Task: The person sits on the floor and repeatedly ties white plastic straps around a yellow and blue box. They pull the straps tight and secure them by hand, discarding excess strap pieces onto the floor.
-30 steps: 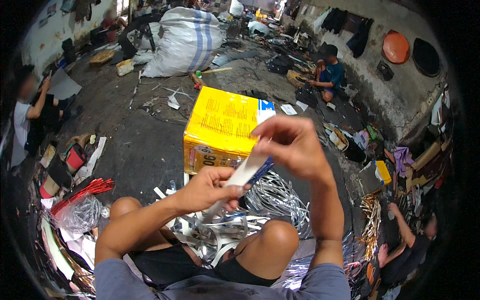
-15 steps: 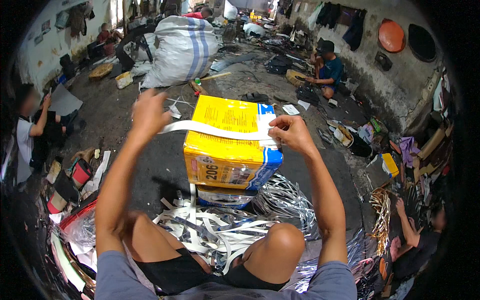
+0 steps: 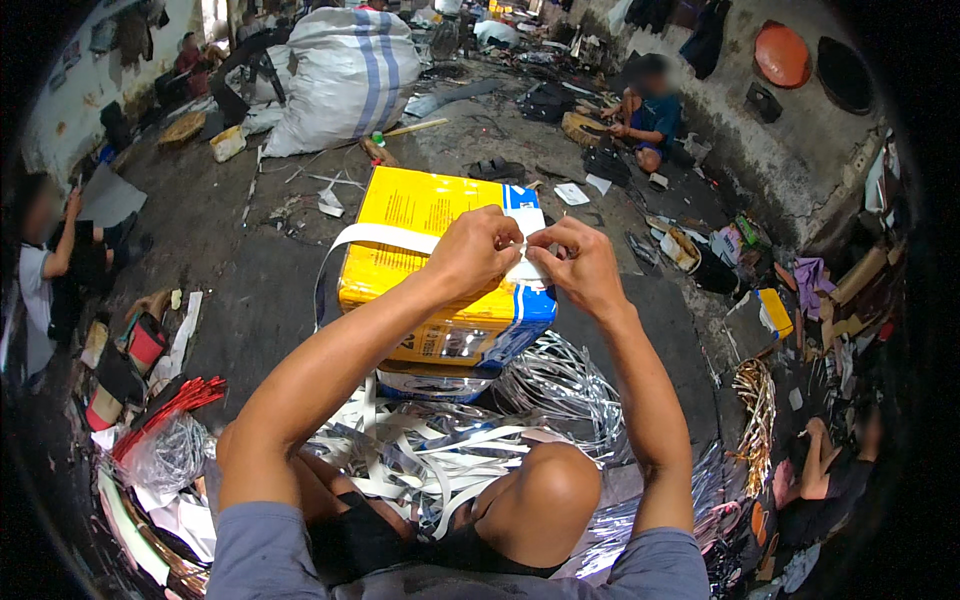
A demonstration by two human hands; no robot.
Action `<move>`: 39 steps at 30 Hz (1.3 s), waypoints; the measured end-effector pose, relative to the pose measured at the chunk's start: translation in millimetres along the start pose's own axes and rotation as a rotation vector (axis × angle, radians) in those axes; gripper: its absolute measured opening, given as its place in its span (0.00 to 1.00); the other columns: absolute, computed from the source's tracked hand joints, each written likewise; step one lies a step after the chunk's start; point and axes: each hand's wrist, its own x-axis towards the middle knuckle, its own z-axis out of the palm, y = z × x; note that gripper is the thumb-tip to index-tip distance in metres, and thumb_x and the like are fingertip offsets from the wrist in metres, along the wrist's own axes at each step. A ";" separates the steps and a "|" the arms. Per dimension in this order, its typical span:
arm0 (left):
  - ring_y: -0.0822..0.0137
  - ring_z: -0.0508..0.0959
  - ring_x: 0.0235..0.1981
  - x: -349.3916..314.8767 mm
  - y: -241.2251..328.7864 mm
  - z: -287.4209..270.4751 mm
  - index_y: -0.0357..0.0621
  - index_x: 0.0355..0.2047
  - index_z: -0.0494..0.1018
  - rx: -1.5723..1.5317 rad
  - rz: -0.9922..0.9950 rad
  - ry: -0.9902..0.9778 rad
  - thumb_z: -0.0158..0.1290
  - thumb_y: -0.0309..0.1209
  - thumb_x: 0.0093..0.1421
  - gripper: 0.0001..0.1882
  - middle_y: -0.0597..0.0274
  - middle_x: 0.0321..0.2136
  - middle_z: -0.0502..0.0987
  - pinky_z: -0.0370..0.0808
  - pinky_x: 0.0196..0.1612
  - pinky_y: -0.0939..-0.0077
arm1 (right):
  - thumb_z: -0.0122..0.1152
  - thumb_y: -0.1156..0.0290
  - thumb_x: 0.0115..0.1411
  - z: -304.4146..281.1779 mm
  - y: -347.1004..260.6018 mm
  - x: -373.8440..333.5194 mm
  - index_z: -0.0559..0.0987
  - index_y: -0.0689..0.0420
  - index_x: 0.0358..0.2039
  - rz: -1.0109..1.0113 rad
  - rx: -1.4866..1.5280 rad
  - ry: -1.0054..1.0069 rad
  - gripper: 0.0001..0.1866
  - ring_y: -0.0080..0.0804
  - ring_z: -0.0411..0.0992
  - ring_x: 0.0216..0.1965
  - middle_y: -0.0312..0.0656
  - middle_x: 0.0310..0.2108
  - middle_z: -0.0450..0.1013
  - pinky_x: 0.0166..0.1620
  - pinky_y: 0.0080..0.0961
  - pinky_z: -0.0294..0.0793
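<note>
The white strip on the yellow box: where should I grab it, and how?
Probably pinch the white strip where it curves over the left edge of the yellow box, coming from the left, a fingertip on each flat face. It's thin and flat, and that bend hangs past the edge, away from the left hand and right hand.

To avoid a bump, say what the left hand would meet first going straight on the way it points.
The left hand would likely meet the right hand first: the two are close together over the yellow box, though depth is unclear.
</note>
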 end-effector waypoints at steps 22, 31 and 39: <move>0.61 0.83 0.32 3.0 -7.2 0.9 0.36 0.33 0.84 -0.050 -0.053 -0.091 0.64 0.27 0.56 0.07 0.51 0.32 0.82 0.79 0.39 0.68 | 0.74 0.73 0.56 27.6 24.3 -19.3 0.88 0.61 0.35 0.257 0.487 0.142 0.07 0.25 0.74 0.34 0.38 0.35 0.75 0.38 0.23 0.75; 0.48 0.83 0.31 10.7 -10.2 6.3 0.36 0.29 0.83 0.100 0.059 -0.097 0.60 0.29 0.54 0.08 0.45 0.28 0.82 0.79 0.38 0.58 | 0.70 0.75 0.55 55.3 34.9 -15.6 0.80 0.58 0.31 0.511 0.791 0.215 0.06 0.15 0.68 0.27 0.29 0.26 0.72 0.29 0.17 0.66; 0.52 0.80 0.28 25.1 -12.0 4.6 0.36 0.28 0.81 0.104 0.250 -0.166 0.60 0.28 0.55 0.06 0.49 0.27 0.79 0.76 0.33 0.61 | 0.66 0.62 0.67 41.8 26.5 -23.0 0.75 0.56 0.36 0.732 0.994 0.171 0.12 0.15 0.68 0.21 0.29 0.23 0.71 0.22 0.17 0.64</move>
